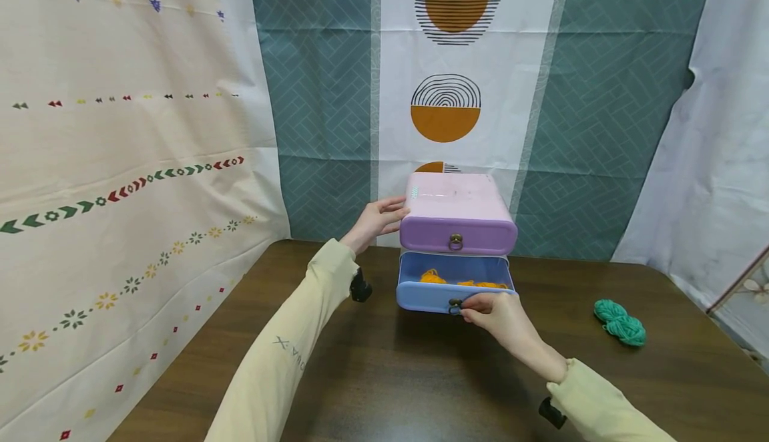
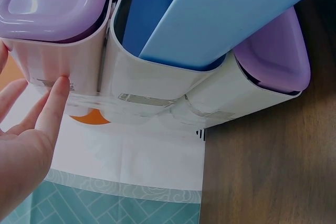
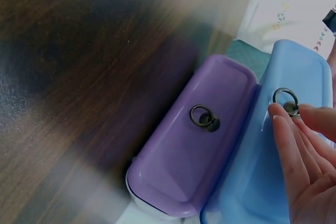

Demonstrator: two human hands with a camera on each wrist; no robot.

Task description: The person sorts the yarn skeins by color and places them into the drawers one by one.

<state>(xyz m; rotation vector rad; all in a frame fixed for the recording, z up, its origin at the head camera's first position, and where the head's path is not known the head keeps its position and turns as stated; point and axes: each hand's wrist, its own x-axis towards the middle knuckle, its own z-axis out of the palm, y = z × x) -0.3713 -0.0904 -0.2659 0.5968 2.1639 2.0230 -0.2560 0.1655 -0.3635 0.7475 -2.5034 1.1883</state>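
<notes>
A small stacked drawer cabinet with a pale pink top stands on the table. Its top purple drawer is closed, while the blue drawer under it is pulled out with orange yarn inside. A lower purple drawer shows closed in the right wrist view. My right hand pinches the brass ring pull on the blue drawer's front, thumb against fingertips. With extended fingers, my left hand touches or nearly touches the cabinet's upper left side; the left wrist view shows those fingers by the pink wall.
A twisted skein of green yarn lies on the dark wooden table, right of the cabinet. Patterned cloth hangs close behind the cabinet, and more cloth hangs along the left and right sides.
</notes>
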